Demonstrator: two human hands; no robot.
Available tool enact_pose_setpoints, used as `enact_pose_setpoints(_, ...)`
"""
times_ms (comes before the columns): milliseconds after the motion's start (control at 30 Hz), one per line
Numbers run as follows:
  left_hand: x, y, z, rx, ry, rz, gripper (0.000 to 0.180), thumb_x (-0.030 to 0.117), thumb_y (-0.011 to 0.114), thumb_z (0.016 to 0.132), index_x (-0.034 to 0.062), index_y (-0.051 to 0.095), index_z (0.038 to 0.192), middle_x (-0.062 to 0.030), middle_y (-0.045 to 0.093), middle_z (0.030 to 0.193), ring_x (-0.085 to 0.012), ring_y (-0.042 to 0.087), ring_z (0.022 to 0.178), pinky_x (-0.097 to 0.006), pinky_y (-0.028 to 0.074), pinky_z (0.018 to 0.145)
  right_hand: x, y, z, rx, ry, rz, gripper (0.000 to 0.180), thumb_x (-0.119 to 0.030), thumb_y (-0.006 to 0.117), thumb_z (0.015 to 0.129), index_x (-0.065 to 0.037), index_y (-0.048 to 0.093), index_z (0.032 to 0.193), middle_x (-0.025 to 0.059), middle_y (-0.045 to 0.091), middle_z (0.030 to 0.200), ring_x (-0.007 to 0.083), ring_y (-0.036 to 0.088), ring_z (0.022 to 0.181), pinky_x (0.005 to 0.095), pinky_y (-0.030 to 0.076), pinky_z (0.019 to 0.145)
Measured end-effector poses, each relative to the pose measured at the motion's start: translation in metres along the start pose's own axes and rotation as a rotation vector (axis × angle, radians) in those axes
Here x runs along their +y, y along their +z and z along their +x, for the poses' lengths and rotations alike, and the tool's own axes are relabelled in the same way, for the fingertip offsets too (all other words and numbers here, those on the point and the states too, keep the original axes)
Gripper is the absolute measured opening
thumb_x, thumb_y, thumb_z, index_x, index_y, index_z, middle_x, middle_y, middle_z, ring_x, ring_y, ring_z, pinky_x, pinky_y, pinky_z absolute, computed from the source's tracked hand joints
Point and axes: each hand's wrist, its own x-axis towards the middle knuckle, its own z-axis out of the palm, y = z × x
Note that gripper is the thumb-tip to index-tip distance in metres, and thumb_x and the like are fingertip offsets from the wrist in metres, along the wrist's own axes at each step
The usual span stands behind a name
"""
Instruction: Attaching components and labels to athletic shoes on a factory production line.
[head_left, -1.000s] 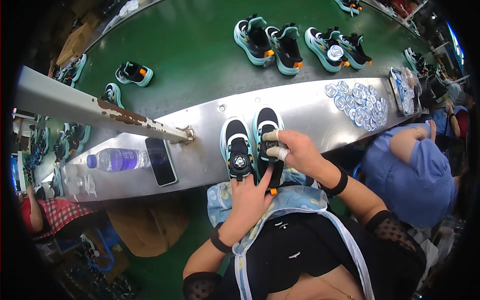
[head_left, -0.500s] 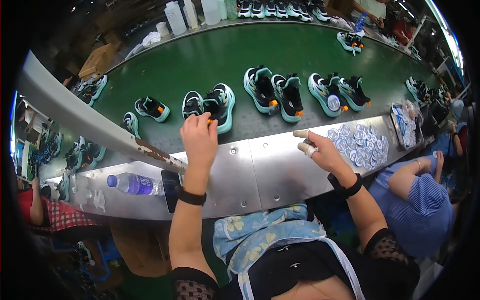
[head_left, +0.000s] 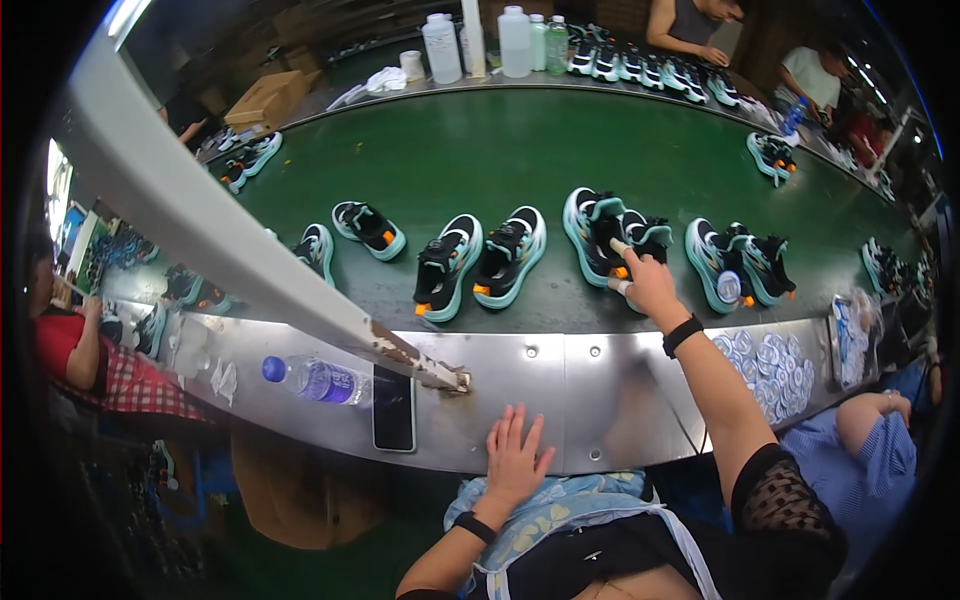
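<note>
My right hand (head_left: 648,288), with pale covers on its fingertips, reaches to the middle pair of black and mint sneakers. Its thumb and forefinger are closed on the heel of the left sneaker (head_left: 590,235), beside an orange tab; the other sneaker (head_left: 650,240) of that pair is partly behind the hand. My left hand (head_left: 515,460) lies open, fingers spread, at the near edge of the metal counter (head_left: 500,370), holding nothing. To the left stand two sneakers side by side, one sneaker (head_left: 447,268) and its mate (head_left: 510,258). Another pair, bearing a round disc (head_left: 728,288), stands right.
Round discs (head_left: 775,370) lie piled on the counter, by a tray (head_left: 852,340). A phone (head_left: 394,412) and water bottle (head_left: 318,381) lie left, below a slanting white post (head_left: 230,240). Beyond the green belt (head_left: 450,140) stand jugs (head_left: 441,48); other people work around.
My left hand has drawn back from the left-hand sneakers to the counter's near edge. My right hand has moved forward from above the counter onto the middle pair. The whole view has shifted.
</note>
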Motion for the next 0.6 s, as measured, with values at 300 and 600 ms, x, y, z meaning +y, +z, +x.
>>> enact_pose_setpoints(300,-0.004,-0.002,-0.001,-0.027,0.018,-0.089,0.06,0.031,0.067,0.081,0.0077,0.05,0.134,-0.0205,0.035,0.146,-0.0376,0.031,0.136,-0.052,0.025,0.107,-0.028,-0.036,-0.072,-0.295,-0.327,0.253,0.029,-0.028,0.07,0.08,-0.013,0.063,0.104,0.0166,0.066,0.074,0.0367,0.065,0.073,0.0458,0.051,0.067)
enact_pose_setpoints(600,-0.014,-0.024,0.019,0.2,-0.217,-0.404,0.044,0.018,0.052,0.093,-0.001,0.047,0.133,-0.0234,0.039,0.142,-0.039,0.034,0.134,-0.043,0.027,0.11,-0.111,-0.076,-0.228,-0.678,-0.472,0.571,0.051,-0.026,0.068,0.085,-0.014,0.052,0.133,0.0194,0.062,0.084,0.0371,0.063,0.082,0.0426,0.051,0.075)
